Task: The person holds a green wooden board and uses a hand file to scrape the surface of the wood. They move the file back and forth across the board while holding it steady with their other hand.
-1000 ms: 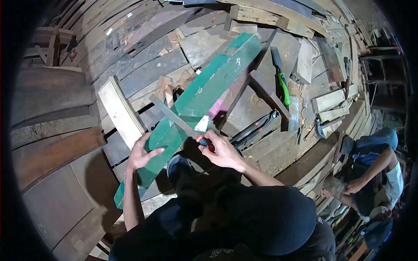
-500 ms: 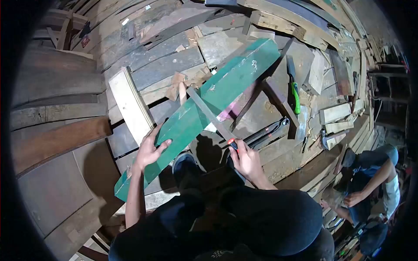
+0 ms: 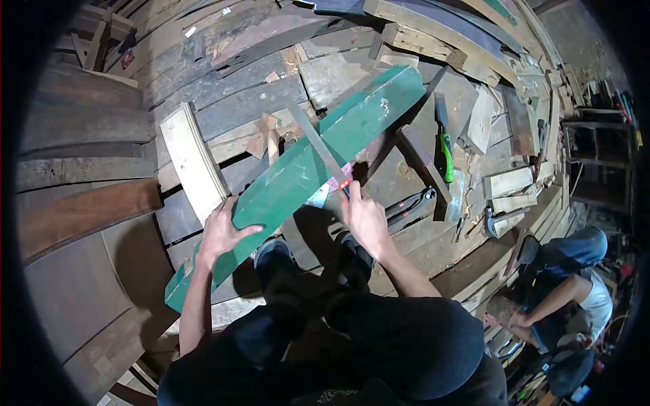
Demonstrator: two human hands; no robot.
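Observation:
A long green-painted wooden beam [image 3: 288, 193] lies slantwise in front of my legs. My left hand [image 3: 220, 233] grips its near part, thumb stretched over the top face and fingers along the far-left edge. In my right hand [image 3: 366, 220] is the black-and-red handle of a long, flat grey tool that looks like a file [image 3: 315, 140]. Its blade lies across the beam near the middle, and the tip sticks out past the far edge. My fingers hide most of the handle.
Right of the beam lie a green-handled chisel [image 3: 445, 145], black-handled pincers [image 3: 409, 204] and a hammer [image 3: 500, 220]. A pale board [image 3: 193, 162] lies at the left. Wood pieces cover the plank floor. Another person [image 3: 565, 291] sits at the lower right.
My right hand has pushed the file forward, away from me, so more of its blade reaches past the beam's far edge. My left hand keeps its hold. The view has shifted slightly.

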